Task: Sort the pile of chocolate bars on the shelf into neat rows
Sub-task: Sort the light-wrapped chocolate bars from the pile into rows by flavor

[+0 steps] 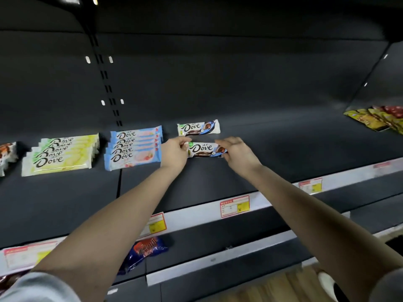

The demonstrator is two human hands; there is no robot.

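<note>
A white-and-brown Dove bar lies crosswise on the dark shelf, held at both ends. My left hand pinches its left end and my right hand pinches its right end. Just behind it lies a second bar of the same kind, flat and apart from my hands. To the left sits a neat overlapping row of blue Dove bars, and further left a row of yellow-green Dove bars.
More white wrapped bars show at the far left edge. Yellow and red packets lie at the far right of the shelf. Price tags line the shelf's front rail. A blue-orange snack bag lies on the shelf below.
</note>
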